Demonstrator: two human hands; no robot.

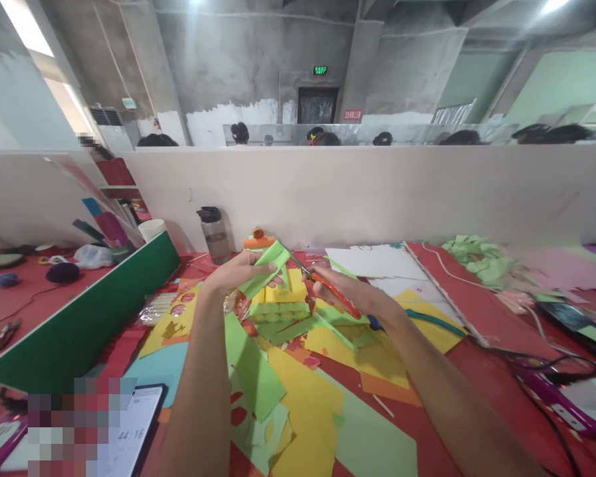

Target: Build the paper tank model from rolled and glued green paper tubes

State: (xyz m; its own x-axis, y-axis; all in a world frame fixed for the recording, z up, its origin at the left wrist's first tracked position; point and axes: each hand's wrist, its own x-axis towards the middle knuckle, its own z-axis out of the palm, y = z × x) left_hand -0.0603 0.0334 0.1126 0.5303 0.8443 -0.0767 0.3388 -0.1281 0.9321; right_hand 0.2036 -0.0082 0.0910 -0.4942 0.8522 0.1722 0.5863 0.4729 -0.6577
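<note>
My left hand (251,270) grips a folded strip of light green paper (264,273), thumb on top, held up above the table. Orange-handled scissors (335,295) are in my right hand (345,291), with their blades pointing up and left at the right end of the strip. How far the blades are apart is hard to make out. Beneath both hands lie green paper pieces (281,313) with rounded cut shapes. Sheets of yellow paper (302,391) and green paper (253,364) overlap nearer to me.
A water bottle (213,233) and an orange tape dispenser (258,240) stand by the white partition (357,192). A green board (84,318) rises at left, near a phone (139,424). Crumpled green paper (477,260) and a purple power strip (556,401) lie at right.
</note>
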